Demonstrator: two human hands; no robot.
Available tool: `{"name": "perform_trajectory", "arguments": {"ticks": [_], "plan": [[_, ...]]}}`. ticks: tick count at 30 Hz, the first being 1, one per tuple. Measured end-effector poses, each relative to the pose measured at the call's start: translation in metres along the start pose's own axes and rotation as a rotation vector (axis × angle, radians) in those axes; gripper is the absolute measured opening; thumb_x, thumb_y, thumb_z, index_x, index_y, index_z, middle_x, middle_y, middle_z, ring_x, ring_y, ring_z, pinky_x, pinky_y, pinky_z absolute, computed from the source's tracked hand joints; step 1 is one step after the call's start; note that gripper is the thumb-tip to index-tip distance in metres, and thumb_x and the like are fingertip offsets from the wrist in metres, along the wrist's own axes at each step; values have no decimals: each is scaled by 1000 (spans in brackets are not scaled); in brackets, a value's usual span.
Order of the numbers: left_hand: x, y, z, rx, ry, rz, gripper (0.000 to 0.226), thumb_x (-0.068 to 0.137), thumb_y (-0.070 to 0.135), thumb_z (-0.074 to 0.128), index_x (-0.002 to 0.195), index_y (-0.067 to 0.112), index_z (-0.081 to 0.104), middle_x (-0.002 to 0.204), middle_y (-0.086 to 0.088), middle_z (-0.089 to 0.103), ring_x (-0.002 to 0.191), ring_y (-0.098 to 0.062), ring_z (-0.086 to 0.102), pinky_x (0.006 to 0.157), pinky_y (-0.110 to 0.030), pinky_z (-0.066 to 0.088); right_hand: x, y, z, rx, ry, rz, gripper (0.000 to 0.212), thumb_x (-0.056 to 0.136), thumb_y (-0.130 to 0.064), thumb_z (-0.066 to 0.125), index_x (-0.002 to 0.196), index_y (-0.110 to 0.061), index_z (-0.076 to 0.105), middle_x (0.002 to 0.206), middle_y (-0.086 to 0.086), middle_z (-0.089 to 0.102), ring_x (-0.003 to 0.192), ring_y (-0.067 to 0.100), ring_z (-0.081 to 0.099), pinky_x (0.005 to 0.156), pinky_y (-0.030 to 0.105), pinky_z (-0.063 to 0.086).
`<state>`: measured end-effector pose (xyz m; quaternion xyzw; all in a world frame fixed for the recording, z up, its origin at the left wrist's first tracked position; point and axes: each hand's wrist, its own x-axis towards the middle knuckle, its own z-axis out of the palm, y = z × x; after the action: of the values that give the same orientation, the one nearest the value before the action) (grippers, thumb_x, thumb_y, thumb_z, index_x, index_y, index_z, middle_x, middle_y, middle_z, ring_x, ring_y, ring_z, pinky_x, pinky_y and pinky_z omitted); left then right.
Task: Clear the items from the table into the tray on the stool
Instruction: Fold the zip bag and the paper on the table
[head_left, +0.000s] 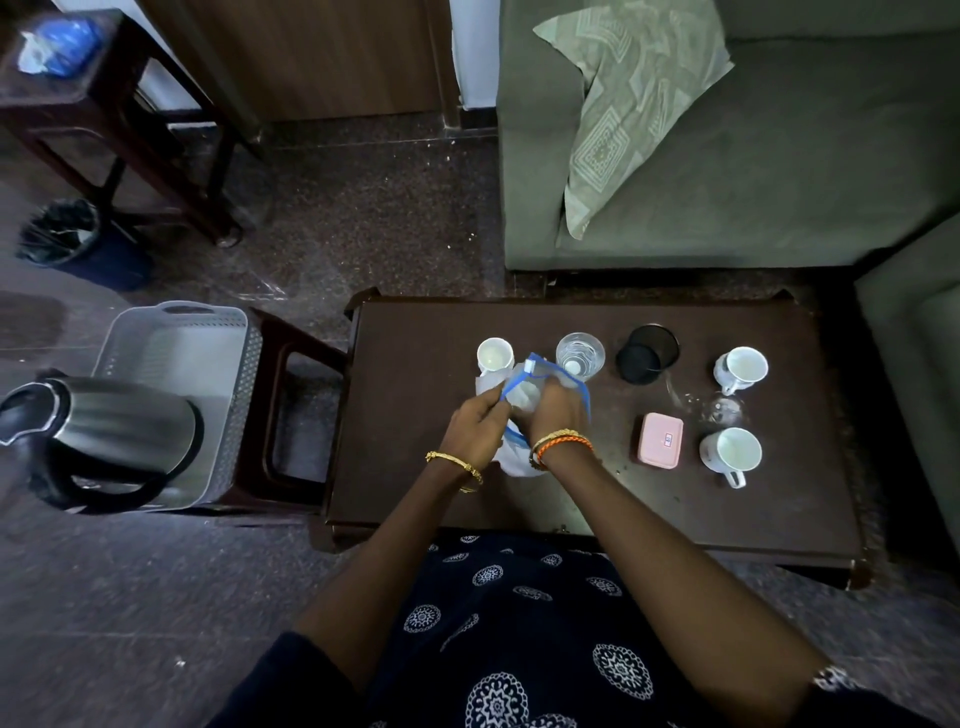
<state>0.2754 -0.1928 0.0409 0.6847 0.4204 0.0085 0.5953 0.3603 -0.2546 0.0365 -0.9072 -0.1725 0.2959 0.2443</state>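
Head view shows both hands, left hand (475, 423) and right hand (558, 410), fingers pinching a clear blue-edged bag (524, 395) just beside the white cup (495, 356) on the table (415, 415), likely gathering it for the tray (176, 353).

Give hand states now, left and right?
Left hand: pinching the zip bag at its blue edge.
Right hand: gripping the same zip bag.

Dark brown table (415, 426) carries 3 white cups (495, 355), a pink box (660, 440), a black holder (647, 353) and a blue-edged clear bag (524, 392); at left, a silver kettle (104, 431) in a grey perforated tray (171, 338); far right, a green sofa (779, 156).
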Motion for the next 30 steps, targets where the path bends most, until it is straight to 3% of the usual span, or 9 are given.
{"name": "perform_trajectory", "arguments": {"ticks": [5,9,15,17,19,21,24,26,30], "plan": [[-1,-4,4,-3,62,-52,25,91,14,43,72,19,59,66,3,56,65,-13,50,66,-30,44,-2,6,-2,-116,2,-65,18,83,-14,58,93,-2,66,97,18,69,91,32,63,70,30,44],[6,-8,10,105,170,-99,25,87,19,45,68,5,53,65,-10,48,64,-23,44,64,-34,43,-10,18,-12,-24,72,-123,15,76,-16,59,77,-3,64,84,19,68,78,32,58,65,28,42],[13,-4,36,-84,97,-254,22,88,19,47,73,6,58,72,-9,56,71,-24,56,67,-39,56,-38,26,-48,253,526,-286,26,71,-26,57,72,0,59,77,17,57,65,23,48,58,21,27],[15,-4,47,-258,28,-332,21,89,14,46,71,13,56,76,-8,56,77,-23,59,62,-34,56,-36,39,-64,525,619,-203,48,69,-37,50,83,7,61,80,14,59,75,19,53,71,31,42],[19,-7,60,-371,-21,-396,24,89,9,45,67,14,54,70,-6,51,66,-17,57,54,-31,55,-30,53,-84,775,709,-21,62,66,-42,51,97,10,61,87,8,57,79,6,53,79,22,46],[20,-13,71,-480,-24,-473,20,75,8,53,56,14,55,60,-7,50,49,-16,57,46,-25,50,-18,74,-95,865,741,125,59,66,-36,55,104,9,60,90,7,57,77,3,53,78,17,46],[31,-45,90,-571,-34,-513,1,60,17,59,59,17,58,52,-5,59,42,-17,58,46,-23,50,-3,108,-91,876,696,330,55,67,-34,57,110,-1,59,97,8,58,90,20,54,89,39,49],[32,-51,99,-619,-21,-549,14,66,28,59,62,15,56,54,-7,56,41,-20,55,44,-23,48,5,127,-86,895,657,434,42,78,-22,61,116,-4,56,102,8,55,92,21,53,91,44,48],[36,-81,108,-561,75,-677,40,93,4,38,61,9,61,51,-8,62,42,-20,59,44,-25,53,16,156,-73,895,629,572,35,87,-5,57,121,1,51,104,9,50,91,20,48,78,28,39]]}}
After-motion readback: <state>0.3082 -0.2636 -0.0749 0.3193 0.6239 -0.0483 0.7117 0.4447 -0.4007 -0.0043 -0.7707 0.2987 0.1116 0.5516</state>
